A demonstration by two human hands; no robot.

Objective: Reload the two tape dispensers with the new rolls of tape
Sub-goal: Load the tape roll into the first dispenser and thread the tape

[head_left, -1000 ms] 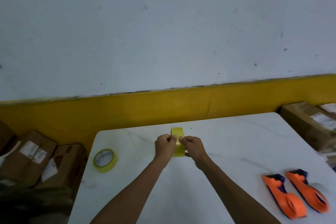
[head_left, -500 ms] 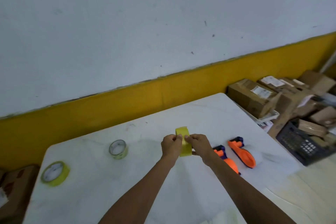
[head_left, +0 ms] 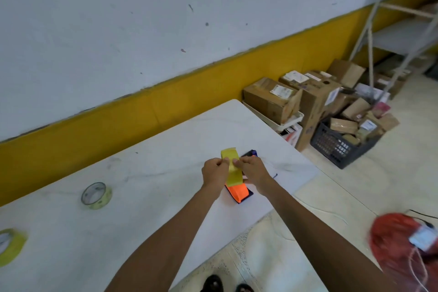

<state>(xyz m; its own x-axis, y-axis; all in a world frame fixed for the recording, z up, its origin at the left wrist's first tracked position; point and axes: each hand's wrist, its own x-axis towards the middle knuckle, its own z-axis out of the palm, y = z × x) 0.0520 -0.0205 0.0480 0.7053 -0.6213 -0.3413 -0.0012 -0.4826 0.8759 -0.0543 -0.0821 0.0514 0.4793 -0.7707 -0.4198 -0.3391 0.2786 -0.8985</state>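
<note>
Both hands hold a yellow roll of tape upright on its edge above the white table. My left hand pinches its left side and my right hand pinches its right side. Right under the roll lies an orange tape dispenser with a dark blue base. The dark end of a second dispenser shows behind my right hand, the rest hidden. A thin, nearly used-up roll lies flat to the left. Another yellow roll lies at the left edge of the view.
Cardboard boxes and a dark crate of parcels crowd the floor beyond the table's right end. A metal shelf frame stands by the wall. A red mesh bundle lies on the floor at the right.
The view has swung right, so the table and rolls slid left in the frame. The held roll now sits over the dispensers. Both hands keep their grip.
</note>
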